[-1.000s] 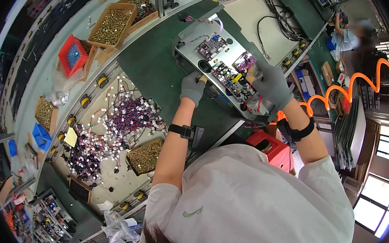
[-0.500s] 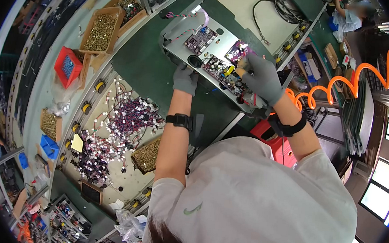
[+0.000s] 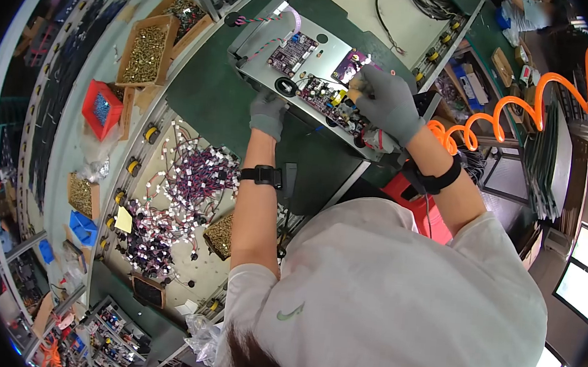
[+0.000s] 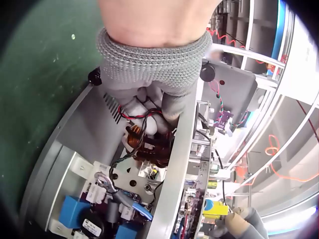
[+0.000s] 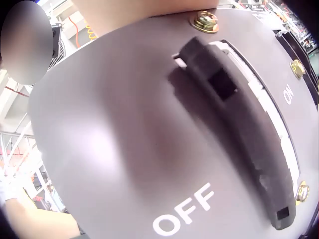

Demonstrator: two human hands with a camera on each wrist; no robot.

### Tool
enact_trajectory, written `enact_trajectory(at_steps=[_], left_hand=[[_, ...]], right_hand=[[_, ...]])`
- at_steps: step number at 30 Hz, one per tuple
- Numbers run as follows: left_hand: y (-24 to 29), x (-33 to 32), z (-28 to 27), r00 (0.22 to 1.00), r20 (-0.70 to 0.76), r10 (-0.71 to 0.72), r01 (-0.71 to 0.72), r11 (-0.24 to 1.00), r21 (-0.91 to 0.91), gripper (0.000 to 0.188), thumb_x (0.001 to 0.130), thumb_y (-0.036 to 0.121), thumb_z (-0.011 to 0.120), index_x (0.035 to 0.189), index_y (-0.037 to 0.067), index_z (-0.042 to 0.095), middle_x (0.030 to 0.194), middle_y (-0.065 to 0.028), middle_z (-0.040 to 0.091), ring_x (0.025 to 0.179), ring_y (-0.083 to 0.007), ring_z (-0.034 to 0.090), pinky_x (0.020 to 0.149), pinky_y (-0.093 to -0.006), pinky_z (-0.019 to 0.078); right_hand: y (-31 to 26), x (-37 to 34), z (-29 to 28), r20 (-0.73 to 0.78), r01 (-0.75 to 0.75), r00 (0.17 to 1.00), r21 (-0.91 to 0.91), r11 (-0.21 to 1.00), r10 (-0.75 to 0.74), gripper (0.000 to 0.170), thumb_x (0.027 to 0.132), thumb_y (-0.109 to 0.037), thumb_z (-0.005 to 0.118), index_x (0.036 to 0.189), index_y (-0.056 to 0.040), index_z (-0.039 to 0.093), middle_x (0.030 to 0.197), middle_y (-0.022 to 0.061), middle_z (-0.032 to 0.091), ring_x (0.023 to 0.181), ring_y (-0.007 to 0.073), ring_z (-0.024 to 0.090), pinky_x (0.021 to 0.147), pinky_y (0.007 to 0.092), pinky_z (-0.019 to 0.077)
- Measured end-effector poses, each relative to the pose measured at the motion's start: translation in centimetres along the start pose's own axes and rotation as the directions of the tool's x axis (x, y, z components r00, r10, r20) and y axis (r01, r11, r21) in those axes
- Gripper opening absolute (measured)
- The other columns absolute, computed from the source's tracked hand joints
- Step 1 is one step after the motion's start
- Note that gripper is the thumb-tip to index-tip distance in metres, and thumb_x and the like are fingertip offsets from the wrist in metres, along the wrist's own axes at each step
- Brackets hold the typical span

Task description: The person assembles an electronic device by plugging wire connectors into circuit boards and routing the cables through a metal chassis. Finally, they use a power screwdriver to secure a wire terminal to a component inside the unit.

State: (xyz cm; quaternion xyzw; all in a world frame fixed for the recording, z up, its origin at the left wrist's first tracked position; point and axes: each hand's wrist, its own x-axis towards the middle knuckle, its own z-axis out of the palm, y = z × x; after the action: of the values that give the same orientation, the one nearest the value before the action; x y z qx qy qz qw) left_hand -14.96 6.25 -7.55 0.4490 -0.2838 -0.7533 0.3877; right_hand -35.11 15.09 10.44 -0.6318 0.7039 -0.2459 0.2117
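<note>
Over the green work surface, the head view shows a metal chassis, left hand at its near edge, right hand bent-fingered above its boards. Left wrist: the left hand reaches inside the chassis beside a coil; I cannot tell what either hand grips. Right wrist: a black handle on the chassis's OFF-marked panel.

The left arm reaches far, nearly straight, to the left hand; the right arm slants leftward, right hand turned inward.
</note>
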Motion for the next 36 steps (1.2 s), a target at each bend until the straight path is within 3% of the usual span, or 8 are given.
enact_trajectory(at_steps=[7,18,24,27,28,29,32,36], left_hand=[[-1.2,0.7,-1.9,0.919,0.390,0.053,-0.022,0.996,-0.084,0.042,0.081,0.005,0.055,0.121,0.000,0.047,0.115,-0.0105,0.054,0.108,-0.0231,0.052,0.097,-0.0380,0.0404],[1.4,-2.4,0.8,0.968,0.252,-0.022,0.136,0.883,-0.449,0.041,0.076,0.028,0.063,0.112,0.009,0.054,0.106,-0.0030,0.055,0.097,-0.0185,0.051,0.085,-0.0340,0.0373],[1.6,-0.2,2.6,0.913,-0.313,-0.261,0.312,0.942,0.123,0.046,0.069,0.039,0.075,0.102,0.014,0.057,0.092,-0.0025,0.055,0.078,-0.0175,0.052,0.070,-0.0304,0.0394],[1.7,-1.4,3.5,0.915,-0.364,-0.173,0.264,0.940,0.216,0.039,0.069,0.034,0.076,0.096,0.011,0.059,0.087,-0.0039,0.057,0.075,-0.0178,0.055,0.066,-0.0304,0.0429],[2.1,-3.5,5.1,0.842,-0.512,0.168,0.106,0.880,0.463,0.037,0.070,0.032,0.076,0.094,0.009,0.059,0.084,-0.0042,0.059,0.075,-0.0174,0.057,0.068,-0.0314,0.0445],[3.0,-5.1,6.1,0.675,-0.536,0.508,0.014,0.717,0.697,0.036,0.071,0.031,0.076,0.092,0.007,0.059,0.081,-0.0044,0.061,0.075,-0.0171,0.059,0.069,-0.0324,0.0460],[5.9,-7.4,7.2,0.842,-0.366,0.396,0.038,0.633,0.773,0.032,0.074,0.021,0.069,0.098,0.005,0.056,0.080,-0.0106,0.063,0.080,-0.0224,0.062,0.074,-0.0356,0.0473],[5.3,-6.3,6.5,0.797,-0.198,0.571,-0.031,0.365,0.930,0.029,0.073,0.021,0.069,0.095,0.006,0.058,0.076,-0.0094,0.064,0.071,-0.0237,0.063,0.068,-0.0337,0.0484]], right_hand=[[0.0,0.1,0.0,-0.029,-0.012,1.000,0.027,1.000,0.013,0.018,0.076,-0.015,0.065,0.086,-0.0046,0.055,0.077,0.0084,0.064,0.073,0.0222,0.065,0.069,0.0324,0.0501],[0.4,0.3,0.0,-0.035,-0.021,0.999,0.069,0.997,0.024,0.018,0.077,-0.018,0.064,0.089,-0.0077,0.056,0.081,0.0064,0.065,0.076,0.0226,0.065,0.071,0.0321,0.0500],[0.1,0.1,0.0,-0.073,-0.001,0.997,0.123,0.992,0.010,0.017,0.076,-0.019,0.064,0.086,-0.0068,0.057,0.081,0.0070,0.064,0.076,0.0230,0.065,0.069,0.0327,0.0499],[0.5,0.2,0.1,-0.109,0.056,0.993,0.127,0.990,-0.042,0.017,0.076,-0.018,0.065,0.086,-0.0067,0.057,0.081,0.0072,0.064,0.075,0.0232,0.065,0.068,0.0329,0.0499],[0.4,0.2,0.0,-0.090,0.042,0.995,0.103,0.994,-0.033,0.017,0.076,-0.018,0.065,0.086,-0.0070,0.057,0.082,0.0072,0.065,0.075,0.0234,0.065,0.067,0.0331,0.0499],[0.4,0.3,0.1,-0.072,0.028,0.997,0.078,0.997,-0.023,0.017,0.076,-0.019,0.065,0.087,-0.0072,0.058,0.082,0.0071,0.065,0.074,0.0237,0.064,0.067,0.0332,0.0500],[0.5,0.3,0.3,-0.097,0.052,0.994,0.058,0.997,-0.047,0.017,0.076,-0.019,0.065,0.087,-0.0076,0.058,0.082,0.0068,0.065,0.074,0.0239,0.064,0.066,0.0332,0.0499],[0.4,0.4,0.5,-0.121,0.077,0.990,0.069,0.995,-0.068,0.017,0.075,-0.013,0.066,0.087,-0.0040,0.058,0.077,0.0094,0.064,0.069,0.0215,0.064,0.065,0.0321,0.0507]])
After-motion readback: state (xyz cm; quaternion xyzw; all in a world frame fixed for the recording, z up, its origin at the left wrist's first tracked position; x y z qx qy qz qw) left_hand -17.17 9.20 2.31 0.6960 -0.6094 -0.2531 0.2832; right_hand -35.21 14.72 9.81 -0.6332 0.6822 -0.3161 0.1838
